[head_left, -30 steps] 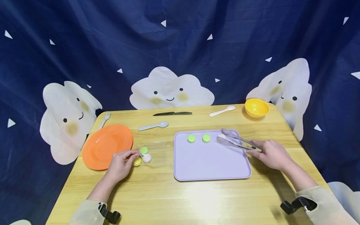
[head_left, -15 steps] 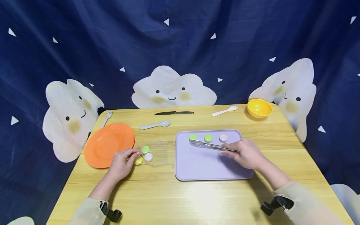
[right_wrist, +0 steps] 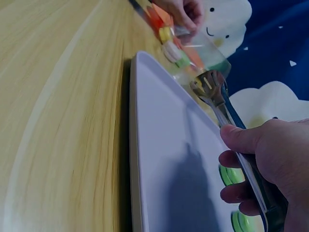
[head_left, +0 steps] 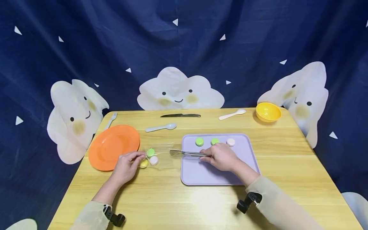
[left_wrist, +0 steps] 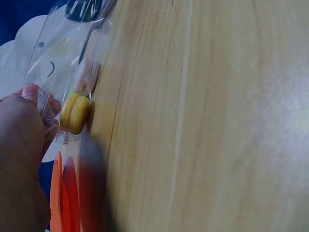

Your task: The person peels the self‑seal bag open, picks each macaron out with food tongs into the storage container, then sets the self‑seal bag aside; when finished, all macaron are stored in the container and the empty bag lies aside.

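My left hand (head_left: 127,166) pinches the edge of a clear plastic bag (head_left: 166,161) lying on the table. Inside the bag are a green macaron (head_left: 150,152), a pale pink macaron (head_left: 154,160) and a yellow macaron (left_wrist: 75,113). Metal tongs (head_left: 188,154) are gripped in my right hand (head_left: 223,156), which is over the lilac tray (head_left: 212,175). Their tips reach left past the tray's edge, above the bag's right part, and hold nothing. Along the tray's far side sit two green macarons (head_left: 199,141) and a pale pink macaron (head_left: 230,142).
An orange plate (head_left: 112,147) lies left of the bag, near a fork (head_left: 111,120). Farther back are a grey-blue spoon (head_left: 161,127), a black knife (head_left: 180,115), a pale pink spoon (head_left: 232,114) and a yellow bowl (head_left: 268,112). A dark blue curtain (head_left: 201,38) hangs behind.
My right hand has carried the tongs left, away from the pale pink macaron on the tray and across to the bag. The left hand keeps its pinch on the bag.
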A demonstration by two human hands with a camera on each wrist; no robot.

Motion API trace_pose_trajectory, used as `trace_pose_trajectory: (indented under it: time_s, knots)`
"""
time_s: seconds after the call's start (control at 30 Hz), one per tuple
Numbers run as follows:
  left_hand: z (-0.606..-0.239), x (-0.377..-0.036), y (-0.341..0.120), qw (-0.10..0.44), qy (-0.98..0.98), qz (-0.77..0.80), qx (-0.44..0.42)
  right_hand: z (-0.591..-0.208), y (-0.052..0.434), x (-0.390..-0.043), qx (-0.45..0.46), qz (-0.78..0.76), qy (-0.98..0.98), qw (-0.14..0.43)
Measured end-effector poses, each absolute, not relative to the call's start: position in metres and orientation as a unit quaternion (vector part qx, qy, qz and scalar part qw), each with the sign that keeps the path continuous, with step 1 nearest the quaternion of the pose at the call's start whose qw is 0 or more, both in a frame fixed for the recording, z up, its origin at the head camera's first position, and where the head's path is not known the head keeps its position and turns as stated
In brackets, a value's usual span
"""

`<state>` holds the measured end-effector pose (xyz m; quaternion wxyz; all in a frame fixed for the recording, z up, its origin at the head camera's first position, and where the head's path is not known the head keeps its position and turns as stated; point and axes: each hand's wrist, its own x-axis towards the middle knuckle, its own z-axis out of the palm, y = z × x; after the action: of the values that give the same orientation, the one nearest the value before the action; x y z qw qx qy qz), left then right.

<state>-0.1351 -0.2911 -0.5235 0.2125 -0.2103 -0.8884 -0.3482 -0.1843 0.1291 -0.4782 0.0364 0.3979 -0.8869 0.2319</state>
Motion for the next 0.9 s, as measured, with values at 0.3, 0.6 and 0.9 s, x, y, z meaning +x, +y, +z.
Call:
trace_pose_trajectory:
  time_s: [0.3, 0.6, 0.9]
  knots:
    - [-0.523, -0.136, -0.291, 0.216, -0.886, -0.352, -0.213, -0.476, 0.093, -0.190, 0.407, 0.232, -0.883, 0.009]
    - [-0.526, -0.137, -0.290, 0.228, -0.878, -0.355, -0.224, -0.478, 0.068, -0.188, 0.409, 0.247, -0.878, -0.026]
    - [-0.525, -0.135, -0.290, 0.222, -0.881, -0.354, -0.223, -0.482, 0.054, -0.190, 0.430, 0.196, -0.881, -0.024]
